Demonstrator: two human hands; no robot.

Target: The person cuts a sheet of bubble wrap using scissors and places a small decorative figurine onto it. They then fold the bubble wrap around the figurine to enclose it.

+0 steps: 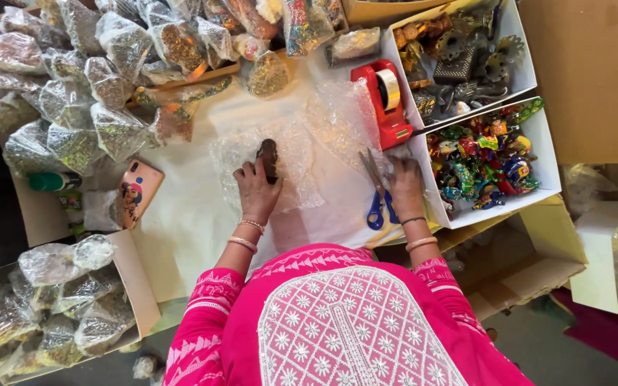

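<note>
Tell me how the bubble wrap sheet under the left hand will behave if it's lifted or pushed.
The bubble wrap looks thin, clear and crinkled, so it is probably floppy and would sag when lifted. It seems very light, so a push would likely slide or bunch it on the white table. The left hand presses a small dark object onto it, which probably pins that part.

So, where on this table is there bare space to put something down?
One bare white patch lies between the phone and the left hand. Bubble wrap covers the centre. The top is crowded with wrapped packets, and the right hand side with scissors, tape dispenser and boxes.
</note>
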